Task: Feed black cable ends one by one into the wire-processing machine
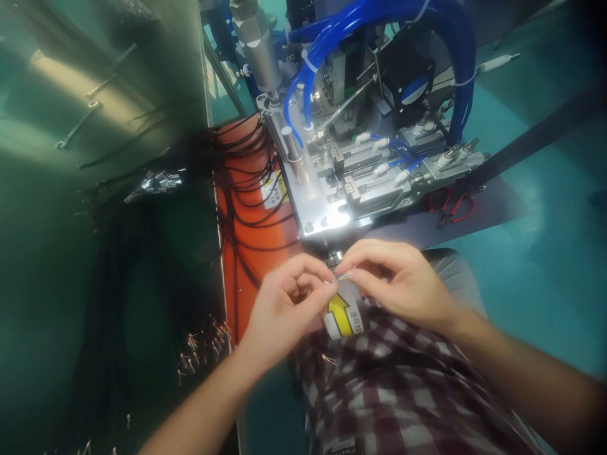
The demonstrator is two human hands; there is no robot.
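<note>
Thin coloured wires [343, 276] run between the fingertips of both my hands, just in front of the machine's near edge. My left hand [294, 300] is closed in a pinch at their left end; what exactly sits between its finger and thumb is mostly hidden. From the other side, my right hand [393, 278] pinches the wires between thumb and forefinger. Below the hands is a label with a yellow arrow [340, 316]. A small dark fixture [334, 258] on the machine lies right behind the fingertips.
A metal machine [332, 208] with blue air hoses [351, 22] stands ahead. Black cables [244, 215] cross the orange surface [256, 259]. Bundled cables with bare coloured wire ends [192, 341] lie at left, near shiny connectors [159, 182]. Red-handled pliers [450, 208] rest at right.
</note>
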